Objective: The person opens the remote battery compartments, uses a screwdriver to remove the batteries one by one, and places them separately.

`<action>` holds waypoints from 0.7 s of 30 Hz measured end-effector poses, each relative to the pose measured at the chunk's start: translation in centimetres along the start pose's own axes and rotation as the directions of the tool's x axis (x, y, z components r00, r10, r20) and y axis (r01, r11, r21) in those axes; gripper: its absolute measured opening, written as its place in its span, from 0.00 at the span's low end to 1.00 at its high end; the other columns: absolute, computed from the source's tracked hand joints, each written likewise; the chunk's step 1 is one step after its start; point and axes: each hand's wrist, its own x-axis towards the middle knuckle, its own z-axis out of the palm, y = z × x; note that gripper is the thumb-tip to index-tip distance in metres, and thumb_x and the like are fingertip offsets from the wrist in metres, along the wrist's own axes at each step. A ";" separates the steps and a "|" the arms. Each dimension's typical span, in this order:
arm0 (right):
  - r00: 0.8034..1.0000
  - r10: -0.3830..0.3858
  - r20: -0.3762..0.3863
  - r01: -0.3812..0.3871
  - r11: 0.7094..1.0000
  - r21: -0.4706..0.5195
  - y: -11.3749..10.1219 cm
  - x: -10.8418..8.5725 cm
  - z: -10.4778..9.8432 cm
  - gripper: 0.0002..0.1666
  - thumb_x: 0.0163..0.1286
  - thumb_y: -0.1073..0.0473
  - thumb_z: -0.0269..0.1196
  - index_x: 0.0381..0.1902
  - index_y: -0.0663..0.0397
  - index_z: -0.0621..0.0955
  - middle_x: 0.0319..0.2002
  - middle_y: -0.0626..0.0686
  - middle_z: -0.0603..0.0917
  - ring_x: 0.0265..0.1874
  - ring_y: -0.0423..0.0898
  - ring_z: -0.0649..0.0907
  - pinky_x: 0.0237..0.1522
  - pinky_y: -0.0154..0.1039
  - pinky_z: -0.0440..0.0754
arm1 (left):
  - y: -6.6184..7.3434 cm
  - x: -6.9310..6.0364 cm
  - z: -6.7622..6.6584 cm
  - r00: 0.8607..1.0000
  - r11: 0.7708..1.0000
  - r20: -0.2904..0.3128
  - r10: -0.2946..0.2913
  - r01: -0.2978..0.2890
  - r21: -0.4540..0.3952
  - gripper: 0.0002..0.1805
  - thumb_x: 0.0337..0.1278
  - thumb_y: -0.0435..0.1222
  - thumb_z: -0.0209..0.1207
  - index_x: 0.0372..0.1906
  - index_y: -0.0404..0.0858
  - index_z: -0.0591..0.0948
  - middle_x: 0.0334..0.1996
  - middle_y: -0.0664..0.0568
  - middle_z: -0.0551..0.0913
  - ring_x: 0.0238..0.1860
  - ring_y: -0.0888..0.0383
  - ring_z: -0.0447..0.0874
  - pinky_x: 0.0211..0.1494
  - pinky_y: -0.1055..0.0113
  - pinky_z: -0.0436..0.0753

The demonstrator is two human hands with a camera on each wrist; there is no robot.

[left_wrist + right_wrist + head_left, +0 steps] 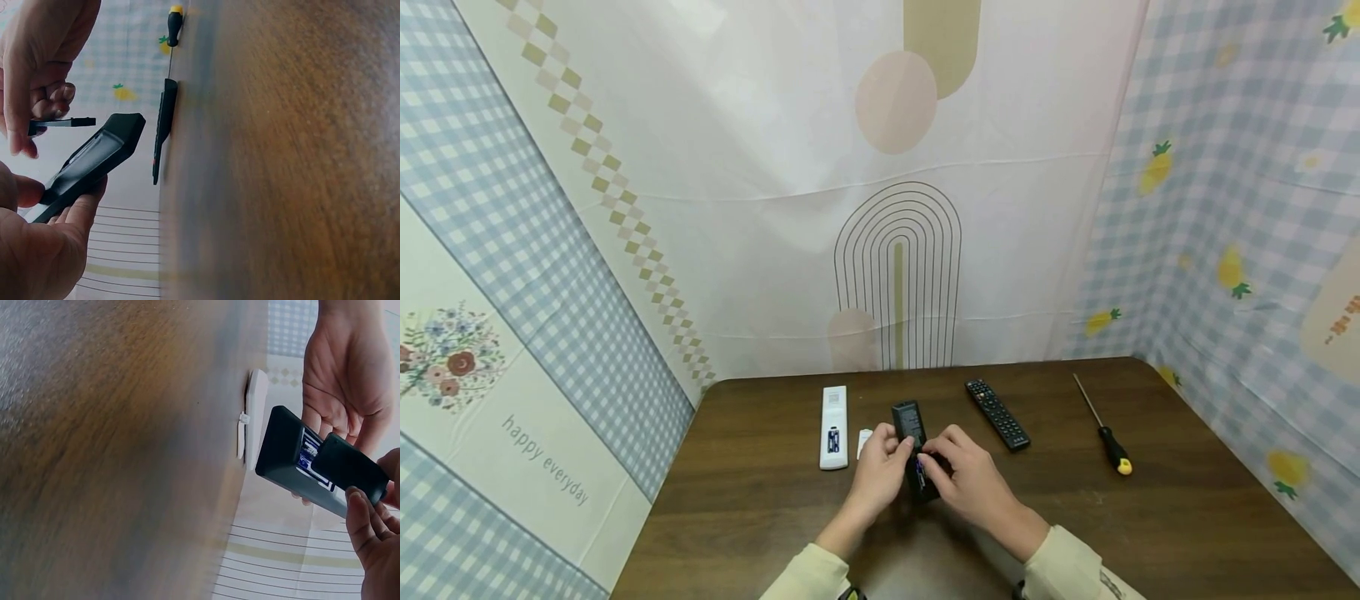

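My left hand (877,469) grips a black remote control (909,419), held above the table with its back facing up. Its battery compartment is uncovered, and blue-wrapped batteries (308,454) show inside in the right wrist view. Between the thumb and fingers of my right hand (973,483) is a black battery cover (351,467). The left wrist view shows this cover edge-on, apart from the remote's back. In the right wrist view it overlaps part of the compartment.
Left of the hands lies a white remote (833,400) with its batteries exposed, beside a small white cover (863,439). Another black remote (997,414) lies buttons-up to the right. Farther right is a screwdriver (1112,450) on the wooden table (737,500). Patterned cloth surrounds the table.
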 end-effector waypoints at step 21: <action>0.998 -0.020 -0.054 0.020 1.000 0.004 1.6 -0.9 -1.2 0.04 0.71 0.62 0.73 0.37 0.50 0.86 0.35 0.44 0.79 0.28 0.31 0.74 0.31 0.18 0.72 | -1.7 3.7 -0.6 0.992 0.991 -0.074 -0.103 0.109 0.081 0.17 0.79 0.40 0.60 0.55 0.29 0.81 0.49 0.36 0.92 0.42 0.56 0.86 0.45 0.62 0.85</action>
